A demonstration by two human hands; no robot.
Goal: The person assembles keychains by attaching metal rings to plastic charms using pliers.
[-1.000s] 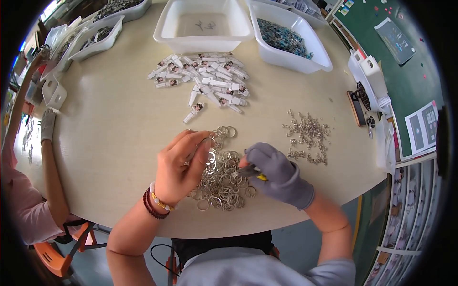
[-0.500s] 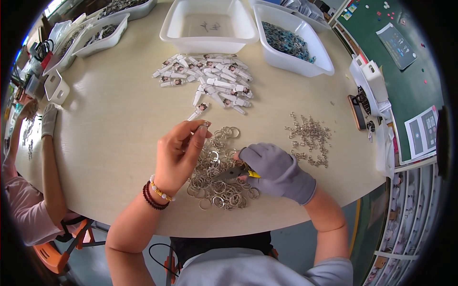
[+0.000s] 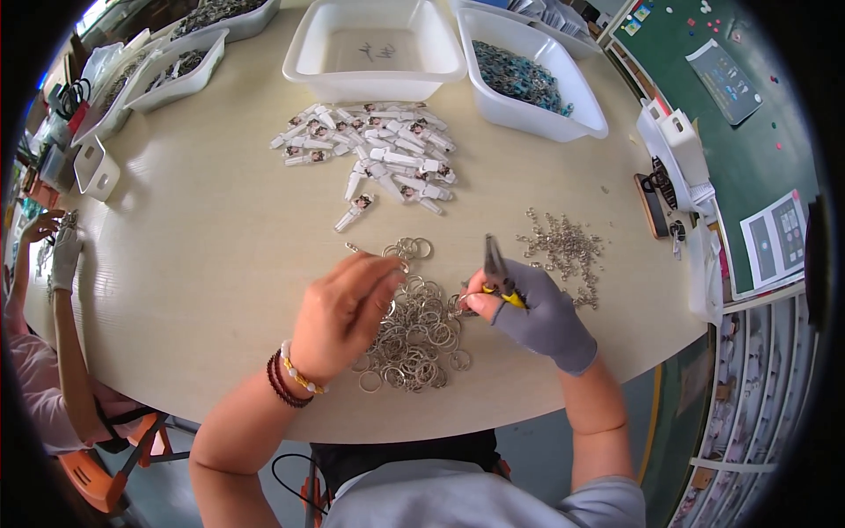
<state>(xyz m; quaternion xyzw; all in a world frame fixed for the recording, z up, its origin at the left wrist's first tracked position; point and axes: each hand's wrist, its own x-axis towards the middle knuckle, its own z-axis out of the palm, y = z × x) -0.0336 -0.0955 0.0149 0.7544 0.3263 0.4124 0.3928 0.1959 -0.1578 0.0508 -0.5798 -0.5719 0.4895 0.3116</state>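
My left hand (image 3: 345, 308) is bare, its fingers bent and drawn together above the upper left of a pile of metal split rings (image 3: 414, 339). Whatever its fingertips hold, if anything, is hidden. Beside its knuckles shows a small metal piece (image 3: 352, 247). In a grey fingerless glove, my right hand (image 3: 539, 312) grips pliers (image 3: 496, 264) with yellow handles, jaws pointing away from me. A small metal piece (image 3: 463, 300), perhaps a ring, shows at its thumb and fingertip. Just beyond my left hand lies one white clip-like piece (image 3: 355, 213) with a printed picture.
More white pieces (image 3: 378, 150) lie heaped before a white tub (image 3: 374, 86). Another tub (image 3: 537, 119) holds blue-grey parts. Small metal fittings (image 3: 563, 251) are scattered at right, near a dark brush (image 3: 651, 204). A co-worker's gloved hand (image 3: 66, 260) is at far left.
My left hand has lowered toward the ring pile, its fingertips now over it. The right hand has moved right, off the rings, and the pliers have swung to point away from me.
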